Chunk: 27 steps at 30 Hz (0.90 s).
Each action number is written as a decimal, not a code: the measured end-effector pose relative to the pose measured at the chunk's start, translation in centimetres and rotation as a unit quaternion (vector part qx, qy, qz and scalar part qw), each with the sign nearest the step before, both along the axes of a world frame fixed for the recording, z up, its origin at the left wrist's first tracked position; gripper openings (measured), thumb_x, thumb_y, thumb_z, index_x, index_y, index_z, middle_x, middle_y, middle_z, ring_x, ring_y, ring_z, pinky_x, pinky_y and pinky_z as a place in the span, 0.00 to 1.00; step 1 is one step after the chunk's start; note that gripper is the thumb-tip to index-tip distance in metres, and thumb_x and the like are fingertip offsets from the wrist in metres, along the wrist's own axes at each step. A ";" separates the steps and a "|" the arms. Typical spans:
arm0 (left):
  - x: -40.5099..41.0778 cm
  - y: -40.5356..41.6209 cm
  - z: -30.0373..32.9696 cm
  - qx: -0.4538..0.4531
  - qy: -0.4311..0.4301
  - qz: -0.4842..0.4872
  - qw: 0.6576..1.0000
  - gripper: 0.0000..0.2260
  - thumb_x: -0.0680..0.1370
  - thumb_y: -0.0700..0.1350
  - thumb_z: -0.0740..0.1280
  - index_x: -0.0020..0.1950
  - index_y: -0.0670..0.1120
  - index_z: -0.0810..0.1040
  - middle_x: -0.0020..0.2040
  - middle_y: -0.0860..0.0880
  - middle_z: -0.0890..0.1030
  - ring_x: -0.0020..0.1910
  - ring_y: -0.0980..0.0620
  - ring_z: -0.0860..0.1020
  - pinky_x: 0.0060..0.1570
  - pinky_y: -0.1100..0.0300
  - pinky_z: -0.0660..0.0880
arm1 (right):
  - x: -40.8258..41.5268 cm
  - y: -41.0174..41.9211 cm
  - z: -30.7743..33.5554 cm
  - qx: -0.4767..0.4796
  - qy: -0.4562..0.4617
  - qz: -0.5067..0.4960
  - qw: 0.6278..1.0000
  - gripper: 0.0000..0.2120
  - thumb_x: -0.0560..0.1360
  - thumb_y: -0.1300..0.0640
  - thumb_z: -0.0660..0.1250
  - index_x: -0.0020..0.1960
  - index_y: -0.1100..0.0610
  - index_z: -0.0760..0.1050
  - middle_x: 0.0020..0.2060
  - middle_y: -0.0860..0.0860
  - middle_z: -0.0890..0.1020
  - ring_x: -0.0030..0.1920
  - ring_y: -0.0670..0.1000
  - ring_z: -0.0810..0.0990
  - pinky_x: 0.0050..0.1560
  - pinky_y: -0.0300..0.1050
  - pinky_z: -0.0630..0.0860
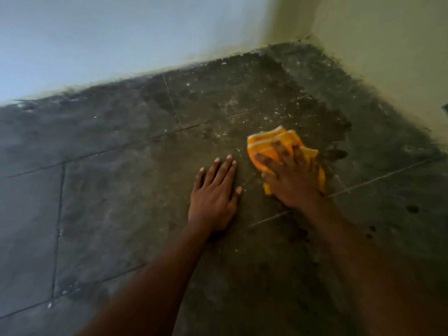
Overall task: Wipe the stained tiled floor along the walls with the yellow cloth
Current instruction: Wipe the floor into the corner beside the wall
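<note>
A person is pressing the yellow cloth (271, 146) onto the tiled floor (121, 190) near the wall corner (308, 37), right hand (291, 175) spread flat, fingers apart. Left hand (215, 190) is bracing beside it, flat. Firm overlapping strokes toward the corner would probably clean best.

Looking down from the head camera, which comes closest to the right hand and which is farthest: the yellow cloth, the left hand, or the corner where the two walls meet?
1. Yellow cloth, under the right hand.
2. Left hand, flat on the floor beside it.
3. Wall corner, far beyond the cloth.
</note>
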<state>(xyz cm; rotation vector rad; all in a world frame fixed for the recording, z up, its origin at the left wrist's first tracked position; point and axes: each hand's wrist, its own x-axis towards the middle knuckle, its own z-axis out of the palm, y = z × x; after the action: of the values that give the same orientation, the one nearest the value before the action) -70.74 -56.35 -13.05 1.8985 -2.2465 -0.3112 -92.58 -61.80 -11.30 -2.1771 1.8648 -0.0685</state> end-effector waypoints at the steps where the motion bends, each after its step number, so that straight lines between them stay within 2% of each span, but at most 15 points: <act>1: -0.1 0.1 0.0 0.000 0.000 -0.002 1.000 0.31 0.84 0.63 0.44 0.86 0.55 0.45 0.86 0.58 0.44 0.85 0.55 0.40 0.84 0.47 0.42 | -1.0 2.0 -0.2 -0.008 0.020 0.065 0.998 0.29 0.75 0.30 0.43 0.76 0.21 0.46 0.84 0.39 0.43 0.84 0.58 0.44 0.78 0.72 0.45; 2: -0.1 0.2 0.1 0.000 0.005 -0.003 1.000 0.31 0.84 0.62 0.43 0.86 0.55 0.46 0.86 0.57 0.44 0.85 0.55 0.40 0.84 0.47 0.42 | -2.5 3.7 0.1 -0.003 0.027 0.102 0.994 0.28 0.74 0.29 0.42 0.74 0.19 0.42 0.83 0.37 0.42 0.84 0.55 0.44 0.78 0.70 0.46; 4: -0.2 0.7 0.1 0.000 0.008 -0.007 1.000 0.31 0.84 0.62 0.43 0.87 0.55 0.45 0.86 0.57 0.43 0.85 0.55 0.40 0.84 0.46 0.42 | -6.5 3.6 0.4 0.009 0.040 0.088 0.995 0.27 0.74 0.28 0.40 0.72 0.17 0.37 0.83 0.36 0.40 0.84 0.53 0.43 0.79 0.69 0.45; 7: -0.1 0.4 0.0 -0.004 0.001 -0.008 1.000 0.31 0.84 0.62 0.42 0.86 0.54 0.44 0.86 0.57 0.41 0.85 0.55 0.38 0.84 0.46 0.41 | -9.2 -1.2 0.3 -0.015 0.016 -0.149 0.989 0.30 0.76 0.28 0.41 0.78 0.24 0.45 0.85 0.43 0.46 0.84 0.60 0.46 0.79 0.74 0.47; 9: -0.2 0.1 -0.3 -0.012 -0.002 -0.011 1.000 0.31 0.84 0.62 0.43 0.86 0.55 0.45 0.86 0.58 0.42 0.85 0.56 0.39 0.84 0.47 0.40 | -6.8 -3.3 0.4 -0.011 0.005 -0.235 0.972 0.28 0.80 0.32 0.47 0.80 0.29 0.50 0.85 0.47 0.46 0.83 0.64 0.44 0.77 0.76 0.44; 11: -0.2 0.0 -0.4 -0.016 0.011 -0.016 1.000 0.31 0.84 0.61 0.46 0.86 0.55 0.48 0.86 0.58 0.44 0.85 0.56 0.41 0.84 0.48 0.41 | -3.0 -2.2 0.2 0.003 0.008 -0.172 0.985 0.27 0.83 0.35 0.50 0.80 0.29 0.47 0.85 0.48 0.43 0.83 0.65 0.41 0.77 0.76 0.40; 13: -0.2 0.4 -0.4 -0.027 0.042 -0.005 0.999 0.31 0.83 0.61 0.48 0.86 0.53 0.53 0.86 0.56 0.50 0.85 0.57 0.44 0.84 0.50 0.43 | -0.5 2.9 -0.4 -0.025 0.018 -0.042 0.999 0.27 0.82 0.34 0.48 0.79 0.26 0.43 0.85 0.45 0.43 0.84 0.62 0.42 0.77 0.74 0.44; 15: -0.4 1.0 0.1 -0.037 0.065 0.003 0.997 0.32 0.82 0.62 0.50 0.85 0.51 0.59 0.86 0.54 0.55 0.85 0.56 0.49 0.83 0.55 0.44 | -1.9 8.7 -0.3 -0.029 0.015 0.037 0.999 0.27 0.79 0.32 0.43 0.77 0.23 0.41 0.84 0.41 0.42 0.84 0.57 0.42 0.78 0.71 0.48; 17: -0.5 1.9 0.3 -0.036 0.071 -0.003 0.997 0.33 0.82 0.62 0.49 0.85 0.50 0.59 0.86 0.54 0.54 0.85 0.57 0.50 0.83 0.57 0.43 | -6.0 10.4 -0.1 -0.029 0.009 0.027 0.999 0.28 0.78 0.32 0.41 0.77 0.23 0.42 0.84 0.40 0.42 0.84 0.55 0.43 0.80 0.70 0.49; 20: -0.7 3.0 -0.2 -0.026 0.053 -0.010 0.998 0.33 0.83 0.63 0.48 0.86 0.51 0.51 0.86 0.54 0.48 0.85 0.57 0.44 0.84 0.55 0.41 | -10.6 6.0 -0.8 -0.075 0.022 -0.140 0.987 0.32 0.78 0.34 0.42 0.81 0.33 0.55 0.84 0.47 0.52 0.83 0.61 0.51 0.78 0.74 0.52; 22: -1.1 3.4 -0.4 -0.024 0.046 -0.021 0.998 0.34 0.82 0.63 0.48 0.86 0.50 0.51 0.87 0.54 0.47 0.85 0.57 0.44 0.85 0.53 0.43 | -10.0 3.5 -1.1 -0.059 -0.004 -0.252 0.966 0.31 0.78 0.35 0.47 0.80 0.35 0.59 0.84 0.50 0.54 0.83 0.64 0.51 0.77 0.76 0.48; 23: -1.1 3.7 -0.5 -0.014 0.048 -0.026 0.998 0.35 0.82 0.64 0.48 0.86 0.50 0.52 0.87 0.53 0.47 0.85 0.56 0.44 0.85 0.52 0.43 | -8.8 3.7 -1.5 -0.047 -0.012 -0.269 0.962 0.30 0.79 0.36 0.49 0.80 0.36 0.60 0.84 0.51 0.54 0.82 0.66 0.51 0.76 0.77 0.48; 25: -0.5 3.8 -0.2 -0.009 0.043 -0.016 0.999 0.36 0.81 0.65 0.47 0.87 0.50 0.51 0.87 0.54 0.46 0.85 0.56 0.43 0.85 0.50 0.45 | -5.9 6.2 -1.9 -0.065 -0.006 -0.205 0.977 0.29 0.79 0.37 0.51 0.80 0.35 0.60 0.84 0.53 0.57 0.80 0.70 0.56 0.74 0.79 0.53; 27: -0.3 3.6 0.5 -0.005 0.045 -0.015 0.999 0.35 0.82 0.65 0.47 0.87 0.50 0.52 0.87 0.54 0.46 0.85 0.56 0.43 0.85 0.49 0.47 | -5.1 11.3 -1.1 -0.075 0.033 -0.085 0.993 0.29 0.78 0.36 0.50 0.80 0.29 0.54 0.84 0.50 0.56 0.81 0.67 0.57 0.73 0.77 0.59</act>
<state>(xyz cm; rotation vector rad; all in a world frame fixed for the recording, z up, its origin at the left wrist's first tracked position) -71.06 -52.70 -12.51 1.8107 -2.2157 -0.3815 -97.68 -50.55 -12.39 -2.1330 2.1445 -0.1792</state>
